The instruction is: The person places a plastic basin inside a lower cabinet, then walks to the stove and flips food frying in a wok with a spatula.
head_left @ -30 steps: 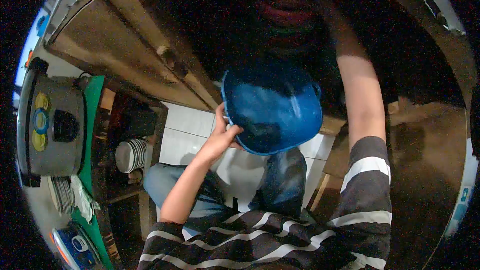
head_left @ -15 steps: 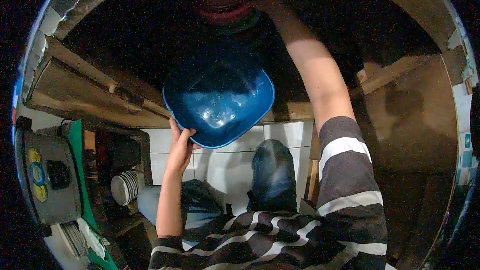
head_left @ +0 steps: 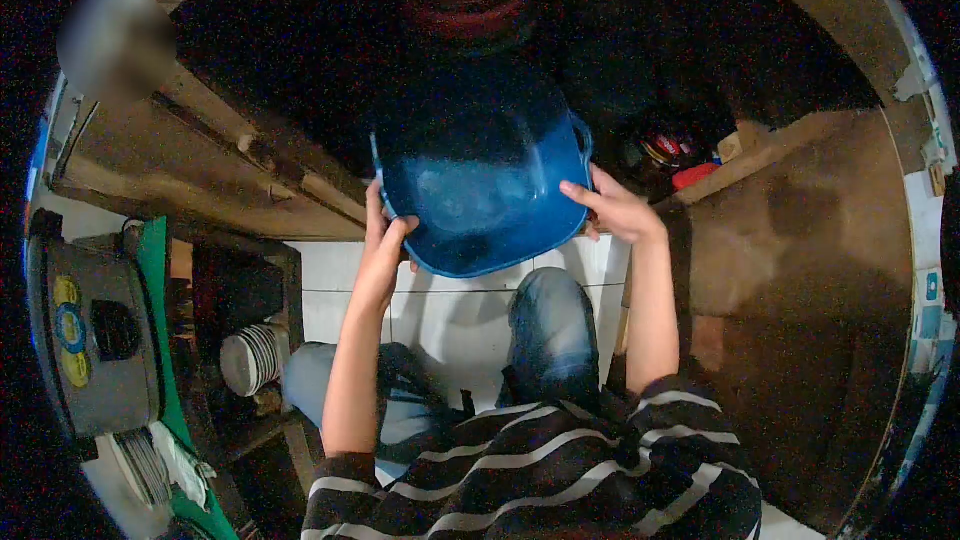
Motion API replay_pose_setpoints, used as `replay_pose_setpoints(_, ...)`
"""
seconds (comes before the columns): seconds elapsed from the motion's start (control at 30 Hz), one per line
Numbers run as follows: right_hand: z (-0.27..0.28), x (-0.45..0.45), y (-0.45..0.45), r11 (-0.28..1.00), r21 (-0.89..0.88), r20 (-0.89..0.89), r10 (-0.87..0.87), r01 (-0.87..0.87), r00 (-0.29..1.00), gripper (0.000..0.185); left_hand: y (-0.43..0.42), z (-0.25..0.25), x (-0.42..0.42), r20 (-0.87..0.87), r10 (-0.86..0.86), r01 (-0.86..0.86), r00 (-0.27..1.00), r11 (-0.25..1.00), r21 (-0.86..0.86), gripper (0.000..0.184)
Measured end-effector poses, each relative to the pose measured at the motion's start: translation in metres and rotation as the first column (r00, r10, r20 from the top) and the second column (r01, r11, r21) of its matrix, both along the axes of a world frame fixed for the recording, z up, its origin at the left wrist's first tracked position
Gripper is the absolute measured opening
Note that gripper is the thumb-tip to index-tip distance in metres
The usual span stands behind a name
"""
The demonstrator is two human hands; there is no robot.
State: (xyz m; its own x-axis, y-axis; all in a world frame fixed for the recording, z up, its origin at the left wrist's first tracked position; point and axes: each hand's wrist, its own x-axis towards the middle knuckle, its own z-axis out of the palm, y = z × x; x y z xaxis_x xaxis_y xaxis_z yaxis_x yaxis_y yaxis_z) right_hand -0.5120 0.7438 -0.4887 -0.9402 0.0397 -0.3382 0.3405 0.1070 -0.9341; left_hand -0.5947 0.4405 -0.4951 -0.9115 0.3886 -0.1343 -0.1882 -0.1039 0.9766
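Observation:
A blue plastic basin [head_left: 480, 205] is held between both hands at the mouth of a dark cupboard, its hollow side facing me. My left hand [head_left: 388, 230] grips its lower left rim, thumb inside and fingers behind. On the right rim, my right hand [head_left: 618, 208] is closed with the thumb over the inner wall. The far part of the basin fades into shadow. Beyond it in the dark sits a stack of round reddish things [head_left: 468, 15], too dim to name.
Wooden cupboard doors stand open at left [head_left: 170, 180] and right [head_left: 800, 240]. Inside at right are a dark round item [head_left: 660, 148] and a red object [head_left: 695, 175]. Stacked plates [head_left: 250, 360] stand on a low shelf at left, below a grey appliance [head_left: 100, 330].
My right hand has come back out of the dark cupboard and taken hold of the basin's right rim. The basin has shifted slightly right and up, along with my left hand.

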Motion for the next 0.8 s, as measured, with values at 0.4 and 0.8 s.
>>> replay_pose_setpoints(0.4,-0.001,-0.010,0.041,0.749,-0.304,-0.144,-0.647,0.589,0.748,0.026,-0.028,-0.005,0.018,-0.098,-0.007,-0.007,0.995,0.989,-0.147,0.065)
replay_pose_setpoints(0.8,-0.093,-0.108,0.166,0.572,-0.664,-0.085,-0.698,0.481,0.711,0.033,-0.006,-0.005,0.009,-0.113,-0.052,0.023,0.992,0.969,-0.246,0.060)
